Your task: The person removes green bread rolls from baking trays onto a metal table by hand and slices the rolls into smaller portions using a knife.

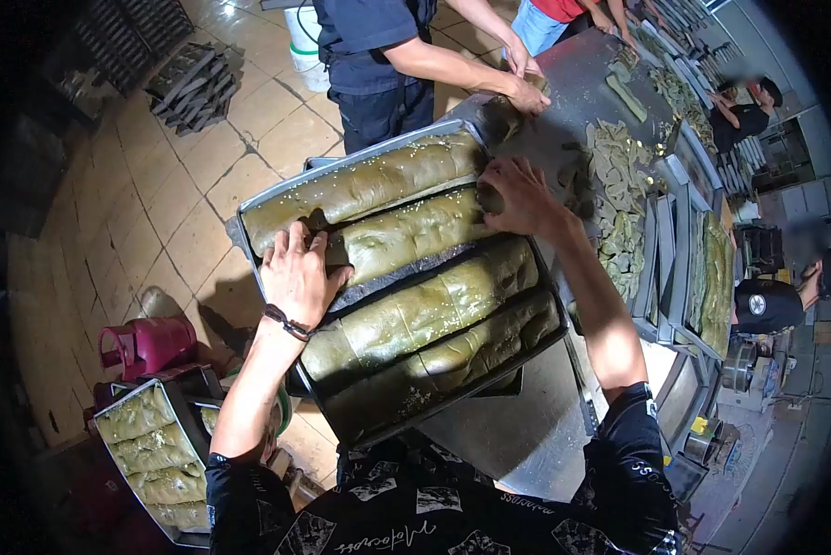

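While four long, glossy olive-green loaves dotted with pale seeds lie side by side in a dark rectangular metal tray [434, 132] at the centre of the frame, two bare hands are busy with the second loaf from the top [415, 236]. All four look fully shaped and sprinkled, so that much seems done; the second loaf appears within the tray's outline, not yet clear of it, and its neighbours, the top loaf [360, 178] and the third loaf [425, 305], lie free of any hand. The grip is moderately wide, bent round the loaf's thickness: the left hand [295, 277], wearing a dark braided bracelet [288, 322], holds its left end with the thumb set apart from the fingers, and the right hand [529, 202] cups its right end, fingers above, thumb below. How firmly they press cannot be told. A second metal tray of similar loaves [152, 453] sits at lower left, and grey-green flat scraps [614, 176] cover part of the grey metal counter [573, 74] at upper right.
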Demonstrator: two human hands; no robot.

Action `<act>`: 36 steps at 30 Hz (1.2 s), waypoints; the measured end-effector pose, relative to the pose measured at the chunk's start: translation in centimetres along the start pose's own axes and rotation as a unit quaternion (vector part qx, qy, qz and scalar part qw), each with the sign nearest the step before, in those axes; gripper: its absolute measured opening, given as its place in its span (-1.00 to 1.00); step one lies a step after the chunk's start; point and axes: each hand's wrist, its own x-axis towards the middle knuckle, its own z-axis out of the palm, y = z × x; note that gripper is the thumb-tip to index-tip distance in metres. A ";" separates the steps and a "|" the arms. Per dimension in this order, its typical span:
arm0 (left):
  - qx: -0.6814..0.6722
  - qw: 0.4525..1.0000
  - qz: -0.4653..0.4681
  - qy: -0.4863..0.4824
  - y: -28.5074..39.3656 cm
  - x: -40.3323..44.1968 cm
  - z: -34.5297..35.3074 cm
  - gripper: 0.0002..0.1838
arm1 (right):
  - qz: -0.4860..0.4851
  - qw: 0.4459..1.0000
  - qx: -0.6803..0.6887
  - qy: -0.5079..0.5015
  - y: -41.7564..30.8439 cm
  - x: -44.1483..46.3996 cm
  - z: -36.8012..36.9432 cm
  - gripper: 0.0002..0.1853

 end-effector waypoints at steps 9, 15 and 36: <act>-0.126 0.992 0.001 -0.025 -0.5 -0.8 0.8 -0.13 | -0.048 0.987 0.083 0.127 -0.1 -4.4 0.0 -0.25; -0.072 0.979 0.078 0.177 3.5 -4.0 -2.3 -0.23 | -0.070 0.951 0.118 0.277 -2.1 -15.1 -4.9 -0.31; -0.202 0.872 0.340 -0.287 29.4 -20.9 10.0 -0.23 | 0.250 0.890 0.380 -0.037 2.5 -63.9 16.0 -0.28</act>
